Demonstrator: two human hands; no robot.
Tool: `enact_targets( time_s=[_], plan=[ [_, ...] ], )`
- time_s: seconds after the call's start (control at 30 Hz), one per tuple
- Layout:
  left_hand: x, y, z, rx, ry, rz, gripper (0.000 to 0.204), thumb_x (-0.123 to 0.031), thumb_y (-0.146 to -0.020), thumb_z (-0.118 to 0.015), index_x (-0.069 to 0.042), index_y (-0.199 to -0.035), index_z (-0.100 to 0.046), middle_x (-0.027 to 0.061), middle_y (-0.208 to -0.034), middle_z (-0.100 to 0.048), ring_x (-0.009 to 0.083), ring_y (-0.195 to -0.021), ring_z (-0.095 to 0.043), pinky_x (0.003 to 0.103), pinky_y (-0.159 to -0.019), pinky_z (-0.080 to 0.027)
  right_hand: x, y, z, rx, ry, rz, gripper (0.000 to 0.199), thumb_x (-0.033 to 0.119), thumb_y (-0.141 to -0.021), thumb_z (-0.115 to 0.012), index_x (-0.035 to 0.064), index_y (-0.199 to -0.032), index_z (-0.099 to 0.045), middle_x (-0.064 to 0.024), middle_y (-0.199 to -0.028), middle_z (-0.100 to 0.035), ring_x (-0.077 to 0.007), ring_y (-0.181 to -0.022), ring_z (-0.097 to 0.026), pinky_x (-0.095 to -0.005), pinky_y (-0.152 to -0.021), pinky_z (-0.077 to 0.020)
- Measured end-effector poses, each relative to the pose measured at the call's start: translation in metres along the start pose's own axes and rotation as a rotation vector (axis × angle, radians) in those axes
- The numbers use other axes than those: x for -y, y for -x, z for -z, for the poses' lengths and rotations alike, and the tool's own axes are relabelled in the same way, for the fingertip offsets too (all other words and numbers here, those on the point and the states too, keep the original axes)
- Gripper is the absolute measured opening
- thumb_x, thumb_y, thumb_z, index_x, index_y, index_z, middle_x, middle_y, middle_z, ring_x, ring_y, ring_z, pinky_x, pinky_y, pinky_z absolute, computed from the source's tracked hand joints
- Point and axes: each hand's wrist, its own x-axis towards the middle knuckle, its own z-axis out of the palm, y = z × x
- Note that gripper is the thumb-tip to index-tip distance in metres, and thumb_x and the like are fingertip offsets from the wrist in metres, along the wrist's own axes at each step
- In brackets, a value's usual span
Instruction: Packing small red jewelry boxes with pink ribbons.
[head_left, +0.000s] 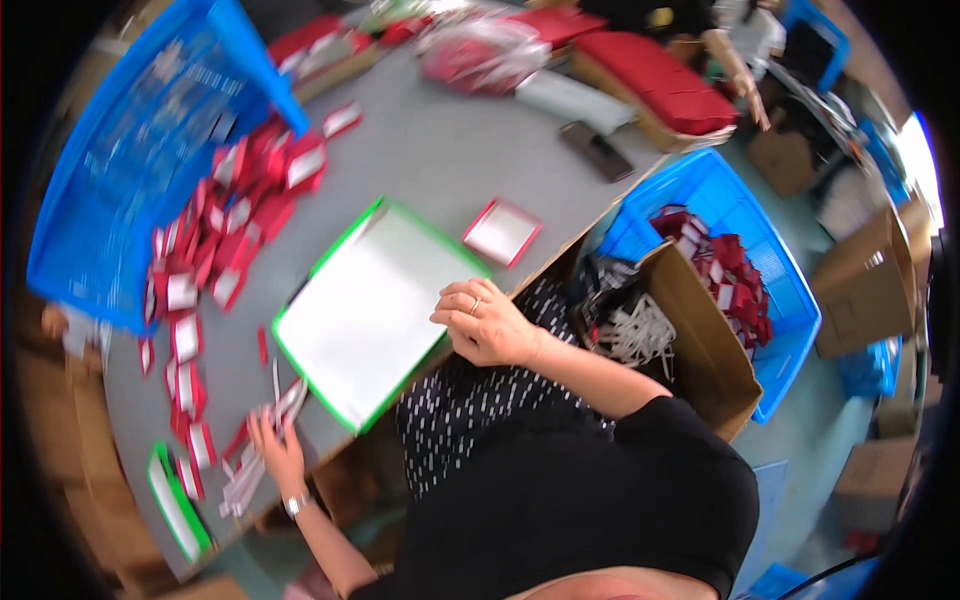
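A shallow white tray with green edges (360, 320) lies on the grey table in front of me. Over its right-hand edge is my right hand (485, 322), a ring on one finger, its fingers curled together; what they hold, if anything, is hidden. My left hand (277, 452) reaches down at the near left part of the table with its fingers apart. Thin whitish strips (243, 482) lie under and beside it. A small red-rimmed white box part (502, 232) rests just beyond the tray's right corner.
Many small red-and-white boxes (240, 215) spill from a tipped blue crate (130, 160) at left. A smaller green-edged piece (178, 500) lies near left. A dark phone (596, 150) lies far right. Beside the table stand a blue crate (790, 330) and a cardboard box (700, 350).
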Motion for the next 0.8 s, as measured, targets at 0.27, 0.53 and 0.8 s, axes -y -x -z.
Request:
enact_targets(
  time_s=[0.27,0.53,0.8],
  plan=[
    [-0.082,-0.001,-0.015,-0.032,0.651,0.111,0.049,-0.022,-0.099,-0.048,0.005,-0.139,-0.038,0.0220,-0.146,-0.036,0.0329,-0.134,-0.037,0.039,-0.109,-0.032,-0.075,0.045,0.031,-0.139,0.420,-0.594,0.019,0.020,-0.083,-0.059,0.0081,-0.098,-0.062,-0.0087,-0.104,-0.059,-0.0290,-0.117,-0.049,-0.0440,-0.096,-0.0376],
    [-0.162,0.000,-0.032,0.071,0.543,-0.046,0.058,-0.012,-0.092,-0.049,0.003,-0.144,-0.029,0.0250,-0.149,-0.029,0.0385,-0.140,-0.026,0.043,-0.114,-0.021,-0.074,0.055,0.025,-0.102,0.415,-0.489,0.019,0.025,-0.087,-0.056,0.0099,-0.096,-0.062,-0.0059,-0.105,-0.058,-0.0276,-0.122,-0.046,-0.0448,-0.098,-0.0350],
    [-0.178,-0.014,-0.064,0.008,0.628,-0.211,0.062,0.006,-0.080,-0.042,0.004,-0.142,-0.033,0.0231,-0.146,-0.036,0.0379,-0.140,-0.024,0.046,-0.116,-0.015,-0.120,0.026,0.032,0.109,0.604,-0.384,0.011,0.012,-0.077,-0.056,0.0033,-0.082,-0.060,-0.0168,-0.088,-0.059,-0.0351,-0.093,-0.054,-0.0463,-0.082,-0.0451]
  ],
)
